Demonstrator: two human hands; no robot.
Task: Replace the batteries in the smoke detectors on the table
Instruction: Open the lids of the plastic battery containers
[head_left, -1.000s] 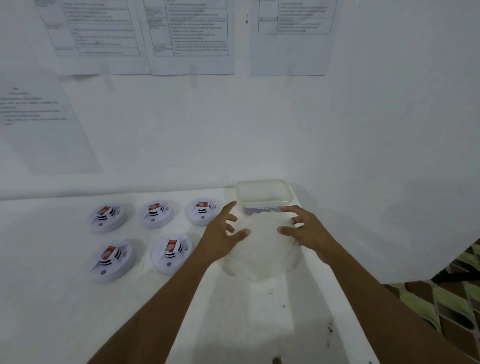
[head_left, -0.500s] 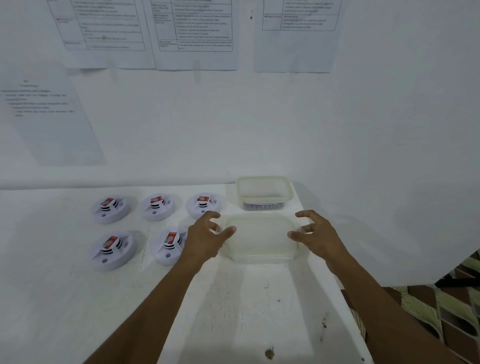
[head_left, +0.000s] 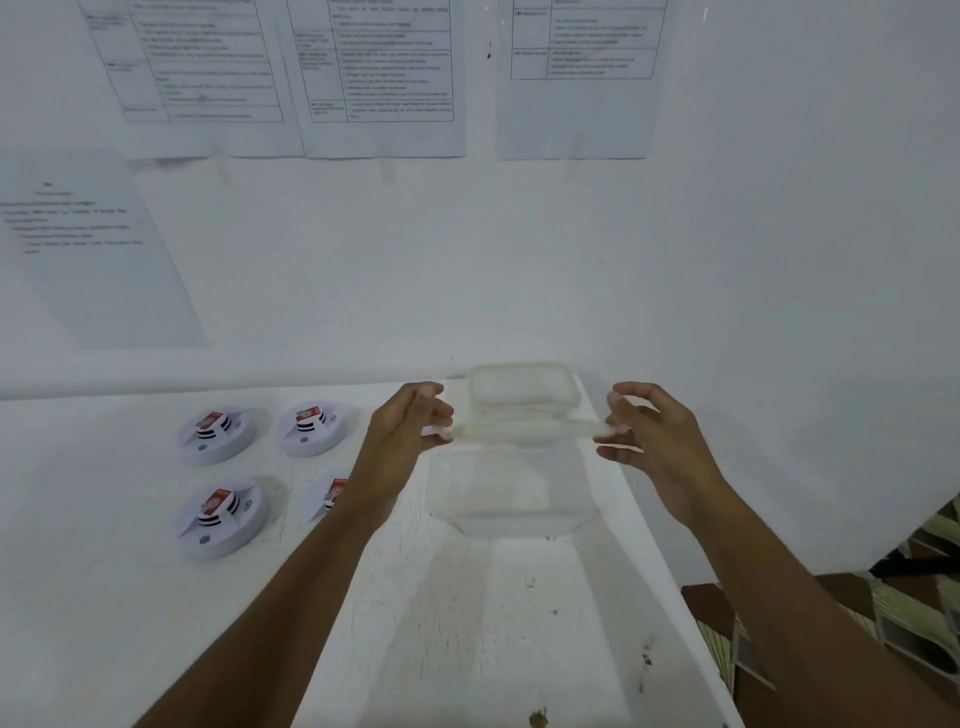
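Note:
A translucent plastic lid (head_left: 519, 431) hangs level and edge-on above the table. My left hand (head_left: 410, 431) pinches its left end and my right hand (head_left: 644, 436) pinches its right end. Right under it a clear plastic container (head_left: 511, 499) stands uncovered on the table; I cannot make out what is inside. Several white round smoke detectors lie face down on the left, each showing a red and white battery: two at the back (head_left: 215, 434) (head_left: 311, 426), one in front (head_left: 223, 519). Another detector (head_left: 332, 493) is half hidden by my left forearm.
A second translucent container (head_left: 522, 387) with its lid on stands at the back against the wall. The white table (head_left: 467, 623) ends at a right edge close to my right arm. Printed sheets hang on the wall (head_left: 379, 78). Patterned floor shows at the far right.
Half a second ago the near container sat covered with my hands open at its sides. Both hands have since closed on the lid's ends and raised it off the container.

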